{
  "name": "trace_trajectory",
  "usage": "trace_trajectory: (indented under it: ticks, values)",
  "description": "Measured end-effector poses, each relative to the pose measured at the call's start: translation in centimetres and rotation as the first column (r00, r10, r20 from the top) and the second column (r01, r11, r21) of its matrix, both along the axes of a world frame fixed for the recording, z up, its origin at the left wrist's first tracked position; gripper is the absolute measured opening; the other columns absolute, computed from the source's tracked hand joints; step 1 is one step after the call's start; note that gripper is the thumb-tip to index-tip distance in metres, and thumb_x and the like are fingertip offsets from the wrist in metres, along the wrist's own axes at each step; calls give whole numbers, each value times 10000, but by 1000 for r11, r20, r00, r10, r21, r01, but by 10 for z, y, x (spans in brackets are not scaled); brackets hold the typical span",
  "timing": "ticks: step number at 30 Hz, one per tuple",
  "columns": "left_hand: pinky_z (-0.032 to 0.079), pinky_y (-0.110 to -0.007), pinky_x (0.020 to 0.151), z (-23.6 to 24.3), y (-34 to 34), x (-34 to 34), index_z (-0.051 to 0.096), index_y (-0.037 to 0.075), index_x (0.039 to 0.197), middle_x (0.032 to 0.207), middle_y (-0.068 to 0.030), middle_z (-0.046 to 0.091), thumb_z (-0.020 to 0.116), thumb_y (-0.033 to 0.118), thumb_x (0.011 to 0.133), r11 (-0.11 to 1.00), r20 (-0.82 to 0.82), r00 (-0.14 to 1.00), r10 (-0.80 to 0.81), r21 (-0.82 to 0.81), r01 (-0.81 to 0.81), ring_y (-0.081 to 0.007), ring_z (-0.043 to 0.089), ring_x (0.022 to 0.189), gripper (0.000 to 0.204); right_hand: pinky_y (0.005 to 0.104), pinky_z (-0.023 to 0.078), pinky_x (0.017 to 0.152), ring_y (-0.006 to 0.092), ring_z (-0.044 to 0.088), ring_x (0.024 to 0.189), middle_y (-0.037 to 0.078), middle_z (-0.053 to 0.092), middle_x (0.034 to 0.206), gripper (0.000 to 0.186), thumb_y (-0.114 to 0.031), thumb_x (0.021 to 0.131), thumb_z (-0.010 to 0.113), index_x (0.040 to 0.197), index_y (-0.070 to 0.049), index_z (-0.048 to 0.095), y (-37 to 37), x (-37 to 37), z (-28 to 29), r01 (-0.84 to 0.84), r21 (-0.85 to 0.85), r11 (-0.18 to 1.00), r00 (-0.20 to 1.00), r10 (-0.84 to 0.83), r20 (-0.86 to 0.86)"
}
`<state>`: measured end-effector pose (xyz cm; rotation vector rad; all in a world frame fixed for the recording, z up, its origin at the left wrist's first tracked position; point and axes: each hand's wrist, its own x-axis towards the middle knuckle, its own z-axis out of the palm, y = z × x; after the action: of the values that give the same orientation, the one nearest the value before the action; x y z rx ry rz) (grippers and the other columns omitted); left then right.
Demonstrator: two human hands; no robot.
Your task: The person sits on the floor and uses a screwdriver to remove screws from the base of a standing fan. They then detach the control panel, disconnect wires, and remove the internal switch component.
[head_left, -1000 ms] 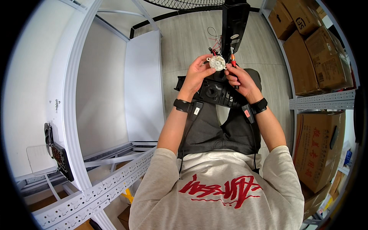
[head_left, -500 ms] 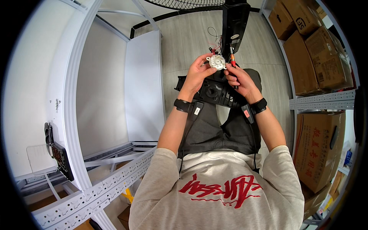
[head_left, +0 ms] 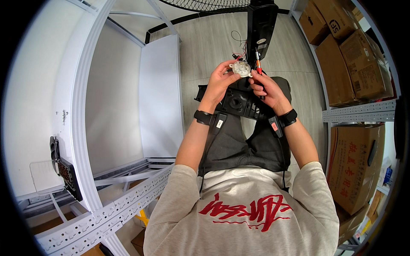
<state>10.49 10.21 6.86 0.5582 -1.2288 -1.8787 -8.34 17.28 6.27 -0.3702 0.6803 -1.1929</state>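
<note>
A round white plastic part [head_left: 241,69] with small side ears and a see-through face is held up over my lap. The fingers and thumb of my left hand [head_left: 220,85] are closed around its left side. My right hand [head_left: 269,90] grips a screwdriver [head_left: 259,71] with a red and black handle, its tip pointing away from me. The thumb and fingertip of that hand also touch the part's right ear. Below both hands, a black plastic housing [head_left: 243,104] with a round hole lies across my thighs.
Beyond my hands stands a long black column [head_left: 261,27], with thin loose wires [head_left: 242,52] beside it. Cardboard boxes [head_left: 339,70] fill the shelf on the right. A white metal rack [head_left: 160,85] is on the left. Black wire mesh [head_left: 205,5] shows at the far edge.
The round white part has tilted slightly in my fingers, so its face looks flatter. Both arms and the screwdriver stay almost in place.
</note>
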Motion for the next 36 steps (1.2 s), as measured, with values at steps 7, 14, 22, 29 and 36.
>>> trace_trajectory:
  ticks: [7,14,22,29,36]
  values:
    - [489,-366,981,0,0,-1,482,-1,1293,1267,-126,516,674,34,852,1000,-10,1000,-17,4,18,-228,545,1159,482,142,240,381,3,374,522,-5,540,798,170,-246,960,584,1001,-101,504,2,0,0,6,-4,1000,1000,-6,11]
    - [500,-352,955,0,1,-1,483,-9,1299,1253,-129,527,668,8,843,1000,-3,1000,-26,15,26,-222,567,1125,492,140,246,385,2,365,526,-5,538,801,197,-265,967,572,1025,-89,504,3,-1,0,7,-5,1000,1000,-7,19]
    - [518,-327,910,-3,1,-3,487,-12,1289,1243,-133,535,653,-18,842,1000,2,1000,0,10,0,-204,595,1065,476,142,250,385,3,356,521,-9,536,791,212,-275,974,559,1027,-75,510,3,-1,0,-1,-5,1000,1000,1,26]
    - [533,-306,854,-1,3,-3,492,-28,1253,1233,-136,545,644,-19,854,999,58,997,40,13,-41,-193,636,976,426,146,244,379,2,365,518,-13,534,775,233,-285,976,553,1018,-57,535,3,0,1,3,21,1000,1000,-3,-17]
    - [536,-290,823,-2,2,-3,489,-31,1248,1183,-122,570,656,-10,851,999,60,998,25,35,-27,-179,647,942,431,145,246,381,3,366,518,-14,534,772,246,-290,977,550,1010,-47,549,4,0,-2,3,13,1000,1000,-3,-10]
